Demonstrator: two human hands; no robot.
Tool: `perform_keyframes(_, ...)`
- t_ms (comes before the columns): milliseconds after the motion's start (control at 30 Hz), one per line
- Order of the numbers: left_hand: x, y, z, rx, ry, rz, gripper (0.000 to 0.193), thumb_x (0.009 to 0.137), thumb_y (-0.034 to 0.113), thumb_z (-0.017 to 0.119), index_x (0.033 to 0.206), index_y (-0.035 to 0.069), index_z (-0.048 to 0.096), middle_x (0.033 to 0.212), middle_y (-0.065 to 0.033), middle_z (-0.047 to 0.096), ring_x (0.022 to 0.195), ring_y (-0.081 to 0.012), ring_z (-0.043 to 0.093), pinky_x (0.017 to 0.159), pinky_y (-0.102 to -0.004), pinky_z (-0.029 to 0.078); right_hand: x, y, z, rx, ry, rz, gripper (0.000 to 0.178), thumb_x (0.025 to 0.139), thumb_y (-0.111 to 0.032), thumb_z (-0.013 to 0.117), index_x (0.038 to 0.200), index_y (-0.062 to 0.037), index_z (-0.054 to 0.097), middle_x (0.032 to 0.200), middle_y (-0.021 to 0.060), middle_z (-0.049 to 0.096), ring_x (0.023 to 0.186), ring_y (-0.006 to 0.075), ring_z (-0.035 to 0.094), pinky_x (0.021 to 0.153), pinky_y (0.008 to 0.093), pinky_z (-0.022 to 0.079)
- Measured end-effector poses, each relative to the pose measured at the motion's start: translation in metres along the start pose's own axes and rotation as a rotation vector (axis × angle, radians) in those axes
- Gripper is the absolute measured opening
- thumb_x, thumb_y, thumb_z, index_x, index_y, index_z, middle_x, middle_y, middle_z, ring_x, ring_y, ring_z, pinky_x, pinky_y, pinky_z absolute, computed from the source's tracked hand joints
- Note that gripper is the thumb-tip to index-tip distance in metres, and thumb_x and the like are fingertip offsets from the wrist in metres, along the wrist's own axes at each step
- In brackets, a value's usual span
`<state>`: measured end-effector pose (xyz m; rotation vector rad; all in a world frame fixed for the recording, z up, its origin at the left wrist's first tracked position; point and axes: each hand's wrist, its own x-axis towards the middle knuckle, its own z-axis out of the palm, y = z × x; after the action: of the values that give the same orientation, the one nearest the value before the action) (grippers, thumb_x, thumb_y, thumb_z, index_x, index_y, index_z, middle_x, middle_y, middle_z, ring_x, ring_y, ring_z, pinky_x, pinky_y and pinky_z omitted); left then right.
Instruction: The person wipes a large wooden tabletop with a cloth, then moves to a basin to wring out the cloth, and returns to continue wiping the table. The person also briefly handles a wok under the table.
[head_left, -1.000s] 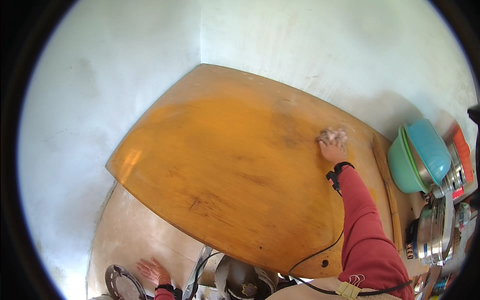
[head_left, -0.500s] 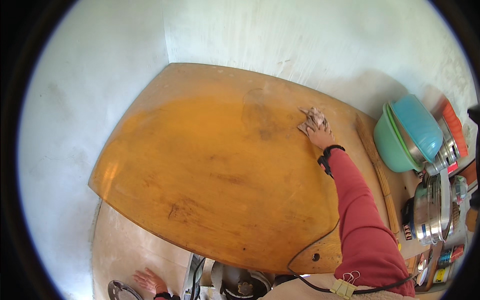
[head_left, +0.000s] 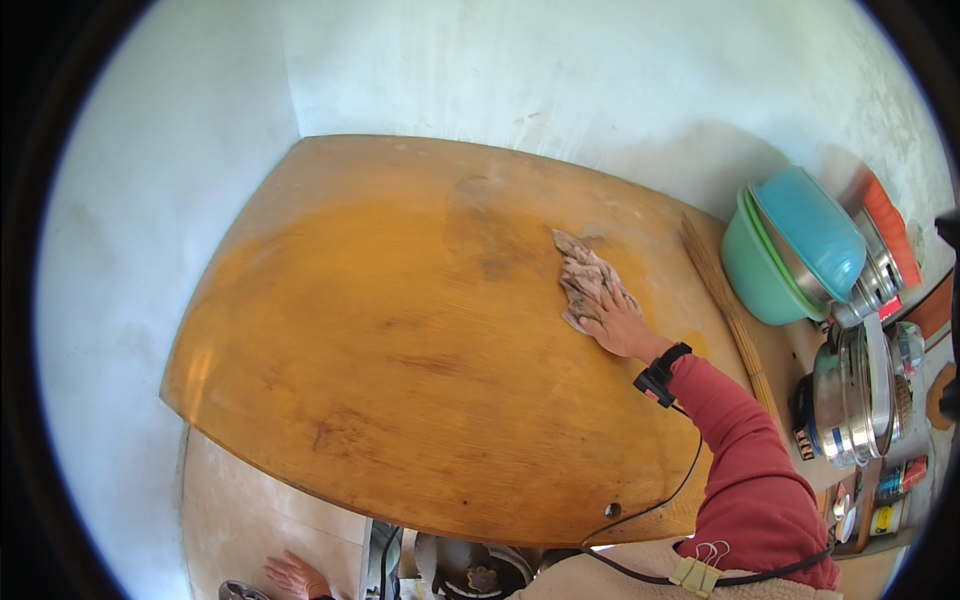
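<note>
Cloth (head_left: 585, 275) of soft pinkish-brown fabric, crumpled and marked with dark stains, lies on the right part of a broad orange-brown wooden board (head_left: 400, 300). Bare right hand (head_left: 620, 328) rests on its near edge, fingers fanned over the folds and palm down; the grip is wide, flattened on the fabric rather than clenched. The rest of the cloth spreads beyond the fingertips, toward the far side of the board.

Above that wrist sits a black band (head_left: 660, 375) with a small box, and a thin black cable (head_left: 692, 460) runs from it down across the board, past a round dark hole (head_left: 613, 510) near the front edge. A red sleeve (head_left: 750, 440) covers the forearm.

Bare left hand (head_left: 297, 577) lies palm down on a pale tan, smooth bench (head_left: 270, 505) at the lower left, its grip wide too, with the fingers apart. Just beside it, cut by the picture's lower edge, is a dark round metal piece (head_left: 240, 591).

Along the board's right side lies a long bundle of thin brown sticks (head_left: 732, 312). Past it stand a mint-green plastic basin (head_left: 762, 275), a translucent blue plastic bowl (head_left: 812, 230) tipped on its side, and shiny steel pots (head_left: 845, 400).
</note>
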<state>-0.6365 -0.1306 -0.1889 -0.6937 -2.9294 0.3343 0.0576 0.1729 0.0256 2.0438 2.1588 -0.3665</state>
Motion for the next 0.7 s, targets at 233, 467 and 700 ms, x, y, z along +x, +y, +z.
perform_keyframes(233,0.000,0.001,-0.003,0.032,0.020,0.005,0.064,0.098,0.053,0.031,0.144,0.010,0.033,0.149,-0.0179,0.030,0.136,-0.0314,0.032,0.108,-0.0472,0.029,0.004,0.008,0.007,0.032,0.072,-0.032,0.066,0.096,-0.056,0.026,0.148,-0.0149,0.028,0.154,0.0189,0.018,0.141,0.0452,0.006,0.113,0.0553,0.012)
perform_keyframes(467,0.003,0.001,0.005,0.033,0.040,-0.006,0.062,0.098,0.053,0.031,0.144,0.012,0.033,0.149,-0.0169,0.030,0.137,-0.0305,0.031,0.108,-0.0477,0.030,0.049,0.028,0.009,-0.016,0.137,-0.002,0.067,0.094,-0.057,0.029,0.148,-0.0180,0.028,0.152,0.0201,0.021,0.139,0.0491,0.010,0.111,0.0579,0.014)
perform_keyframes(700,0.008,-0.005,0.015,0.049,0.059,0.004,0.062,0.098,0.053,0.032,0.144,0.012,0.033,0.148,-0.0170,0.031,0.137,-0.0302,0.031,0.108,-0.0480,0.030,0.122,0.055,-0.004,-0.020,0.158,0.098,0.067,0.092,-0.061,0.030,0.147,-0.0235,0.029,0.152,0.0163,0.021,0.138,0.0496,0.012,0.109,0.0600,0.017)
